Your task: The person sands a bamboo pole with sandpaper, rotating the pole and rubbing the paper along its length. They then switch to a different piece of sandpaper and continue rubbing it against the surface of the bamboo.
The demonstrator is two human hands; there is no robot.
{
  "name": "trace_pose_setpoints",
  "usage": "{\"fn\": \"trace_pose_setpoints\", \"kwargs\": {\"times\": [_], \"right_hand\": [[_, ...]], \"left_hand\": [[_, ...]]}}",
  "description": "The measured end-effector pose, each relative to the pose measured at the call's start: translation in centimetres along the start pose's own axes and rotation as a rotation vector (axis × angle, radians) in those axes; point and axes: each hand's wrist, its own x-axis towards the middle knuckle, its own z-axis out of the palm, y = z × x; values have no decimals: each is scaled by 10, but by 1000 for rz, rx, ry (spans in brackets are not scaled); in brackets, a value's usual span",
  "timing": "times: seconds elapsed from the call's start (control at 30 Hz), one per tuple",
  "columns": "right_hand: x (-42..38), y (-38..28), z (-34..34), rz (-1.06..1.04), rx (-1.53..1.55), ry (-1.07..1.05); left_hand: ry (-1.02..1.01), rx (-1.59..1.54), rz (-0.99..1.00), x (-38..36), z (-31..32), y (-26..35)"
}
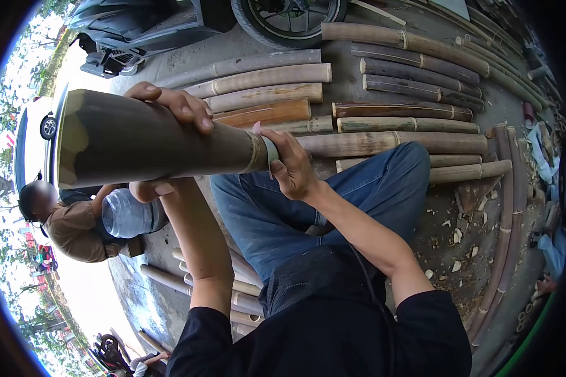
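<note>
L hand (170, 110) wraps round the thick bamboo pole (151, 139) from above, thumb underneath, firm hold. R hand (290, 164) grips same pole just past the L, at the node w/ grey band (271, 152), fingers curled round it. Pole lies across jeans-clad knee (383, 182). Beyond both grips: cut bamboo lengths (333, 113) in rows on concrete, chips (457, 235) by R forearm. Another person (72, 229) w/ water jug (129, 215) below L wrist.

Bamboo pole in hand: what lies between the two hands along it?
In the head view, only bare pole between left hand and right hand.
</note>
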Motion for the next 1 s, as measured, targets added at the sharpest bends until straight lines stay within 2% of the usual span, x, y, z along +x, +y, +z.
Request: {"fn": "trace_pose_setpoints", "kwargs": {"times": [0.03, 0.1, 0.17, 0.2, 0.23, 0.33, 0.4, 0.47, 0.57, 0.67, 0.8, 0.87, 0.97, 1.0], "right_hand": [[8, -7, 1, 8, 1, -1], [31, -19, 8, -183, 63, 80], [41, -15, 7, -196, 8, 69], [43, -13, 8, -199, -45, 54], [38, -8, 12, -203, -45, 57], [33, 1, 23, -185, -28, 124], [41, -17, 25, -277, -48, 120], [56, -40, 22, -300, -29, 116], [72, -61, 17, -331, -23, 100], [80, -62, 7, -331, -76, 79], [65, -42, 13, -231, -130, 115], [52, -38, 13, -158, -183, 139], [34, -28, 2, -155, -14, 93], [22, -10, 3, -29, 41, 110]], "left_hand": [[-3, -11, 57, 5, 1, -8], [-17, -25, 116, 8, 2, -12], [300, 441, -20, -4, 4, -8], [580, 541, 15, -18, 21, -14], [668, 730, -25, -23, 29, -16], [635, 680, -128, -8, 57, -7], [728, 727, -138, 9, 81, 4], [739, 811, -42, 26, 89, 25], [735, 642, 92, 30, 88, 50], [809, 613, 104, 21, 84, 46], [841, 694, 71, -9, 68, 14], [943, 637, 62, -26, 59, 14], [1075, 673, 45, -27, 56, 15], [1127, 718, 45, -28, 51, 17]]}}
